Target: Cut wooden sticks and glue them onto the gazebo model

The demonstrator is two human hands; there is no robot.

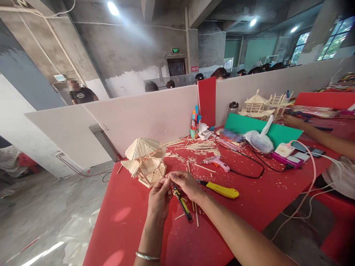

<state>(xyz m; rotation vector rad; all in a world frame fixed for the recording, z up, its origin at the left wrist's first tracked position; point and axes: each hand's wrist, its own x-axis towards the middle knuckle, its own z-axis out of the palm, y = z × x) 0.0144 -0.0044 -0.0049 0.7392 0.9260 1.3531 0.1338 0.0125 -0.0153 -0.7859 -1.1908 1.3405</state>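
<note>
Holds left hand (159,199) and right hand (185,183) close together above a smooth red table (122,229), pinching a tiny pale bit (169,177) between thumbs and forefingers — mostly hidden, too small to tell in shape. Curls the other fingers of the left hand inward. Wears a shiny, rounded metal bracelet (146,256) on the left wrist.

Has a model house (144,157) just beyond the left hand, built of thin pale wooden sticks, with a ridged cone-like roof, a flaring lower roof and an angular base laid in nested lines. Has a slim black-and-yellow tool (182,204) slanting below the fingertips; cannot tell whether touching them.

To the right, has a yellow knife (223,190) with a ridged plastic handle, and farther off a pink glue gun (217,163) trailing a black cord. Farther back, shows slender loose sticks (199,146) strewn among crumbly shavings.

Farther right, shows a thin, bulging plastic bag (260,141) before a flat green board (283,129), a second model (255,101) of sticks beyond — and at the edge, a co-worker's bare arm (321,136).
</note>
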